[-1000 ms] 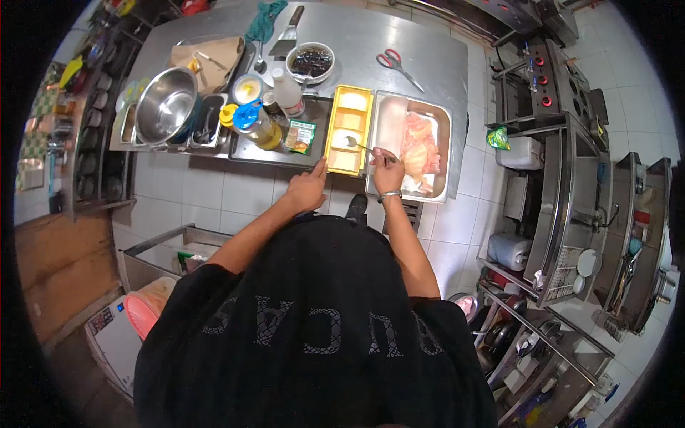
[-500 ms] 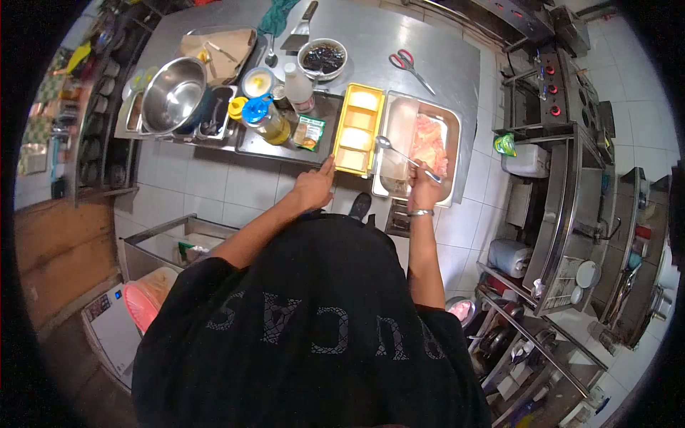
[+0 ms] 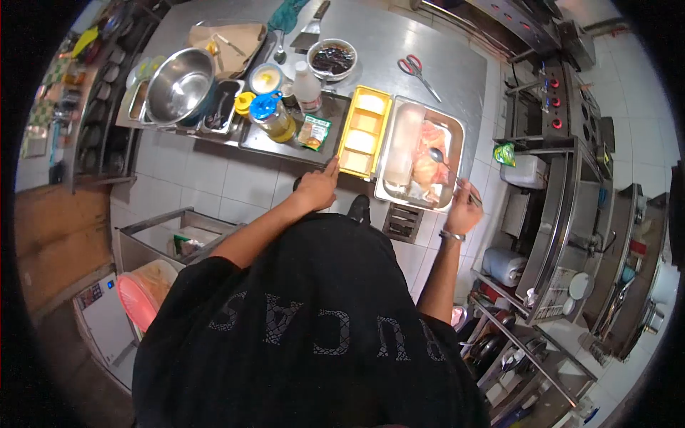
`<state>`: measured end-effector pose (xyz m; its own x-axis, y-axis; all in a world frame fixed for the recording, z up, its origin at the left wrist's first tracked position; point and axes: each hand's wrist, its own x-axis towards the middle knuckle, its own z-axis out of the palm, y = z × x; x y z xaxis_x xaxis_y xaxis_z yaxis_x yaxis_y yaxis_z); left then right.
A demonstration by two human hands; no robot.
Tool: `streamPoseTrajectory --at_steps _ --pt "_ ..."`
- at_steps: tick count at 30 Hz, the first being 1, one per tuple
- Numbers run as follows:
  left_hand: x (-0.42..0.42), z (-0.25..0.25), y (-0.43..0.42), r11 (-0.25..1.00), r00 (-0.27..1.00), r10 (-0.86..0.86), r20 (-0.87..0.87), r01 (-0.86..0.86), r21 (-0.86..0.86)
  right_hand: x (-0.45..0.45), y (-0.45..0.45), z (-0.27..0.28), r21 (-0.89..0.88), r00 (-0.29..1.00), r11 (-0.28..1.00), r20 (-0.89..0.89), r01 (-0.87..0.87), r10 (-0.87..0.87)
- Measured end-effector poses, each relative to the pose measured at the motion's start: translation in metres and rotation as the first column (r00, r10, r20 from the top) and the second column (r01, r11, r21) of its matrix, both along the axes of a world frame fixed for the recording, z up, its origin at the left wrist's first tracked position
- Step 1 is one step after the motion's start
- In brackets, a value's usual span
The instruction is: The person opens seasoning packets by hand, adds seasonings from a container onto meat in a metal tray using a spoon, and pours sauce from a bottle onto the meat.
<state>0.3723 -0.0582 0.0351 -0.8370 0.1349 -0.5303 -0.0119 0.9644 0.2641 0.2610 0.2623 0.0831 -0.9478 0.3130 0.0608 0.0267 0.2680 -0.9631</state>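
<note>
My right hand (image 3: 465, 207) is closed on the handle of a metal spoon (image 3: 437, 155), whose bowl is over the pale pink meat (image 3: 429, 171). The meat lies in the right part of a steel tray (image 3: 379, 187), beside a long pale block (image 3: 405, 143). My left hand (image 3: 318, 188) touches the near left corner of a yellow container (image 3: 345, 161) with an extended finger. Several compartments of that container hold pale contents. Left of it, a seasoning packet (image 3: 314, 132) lies on a dark tray (image 3: 257, 138) next to a blue-capped bottle (image 3: 274, 121).
Red-handled scissors (image 3: 419, 74), a bowl of dark liquid (image 3: 332, 60) and a spatula (image 3: 312, 30) lie farther back on the steel table. A clear bottle (image 3: 307, 89) stands behind the packet. At the left is a steel pot (image 3: 181, 87); stove and shelves are at the right.
The spoon in my right hand has moved right from the yellow container to over the meat. My left hand stays at the container's corner. The view has shifted slightly.
</note>
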Motion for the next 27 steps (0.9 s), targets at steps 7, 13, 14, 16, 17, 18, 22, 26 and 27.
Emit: streamPoseTrajectory --at_steps 7,13,14,16,17,18,22,26,27 --pt "0.002 -0.002 0.000 0.999 0.999 0.034 0.026 -0.034 -0.006 -0.069 -0.118 -0.071 -0.135 0.967 0.960 -0.105 -0.246 0.233" --pt "0.002 -0.005 -0.002 0.998 0.998 0.054 0.043 -0.054 0.015 -0.086 -0.161 -0.090 0.064 0.983 0.981 0.005 -0.183 0.183" --pt "0.003 -0.005 -0.002 0.998 0.998 0.054 0.039 -0.055 0.023 -0.087 -0.165 -0.090 0.065 0.981 0.979 0.004 -0.193 0.193" --pt "0.004 -0.006 -0.003 0.998 0.997 0.062 0.039 -0.063 0.029 -0.086 -0.173 -0.092 0.122 0.968 0.960 0.054 -0.250 0.245" --pt "0.004 -0.007 -0.003 0.997 0.997 0.061 0.039 -0.063 0.034 -0.086 -0.176 -0.096 0.059 0.969 0.967 0.030 -0.246 0.245" --pt "0.003 -0.007 -0.003 0.997 0.997 0.064 0.037 -0.066 0.035 -0.088 -0.177 -0.099 0.061 0.969 0.967 0.028 -0.249 0.247" --pt "0.004 -0.008 -0.003 0.997 0.998 0.060 0.036 -0.061 0.051 -0.085 -0.181 -0.094 0.169 0.954 0.944 -0.047 -0.285 0.297" --pt "0.002 -0.003 -0.003 0.998 0.998 0.050 0.037 -0.051 0.038 -0.087 -0.182 -0.086 0.290 0.952 0.920 -0.080 -0.262 0.296" --pt "0.002 -0.003 -0.002 0.998 0.998 0.044 0.039 -0.046 0.036 -0.086 -0.181 -0.086 0.288 0.954 0.922 -0.078 -0.257 0.290"
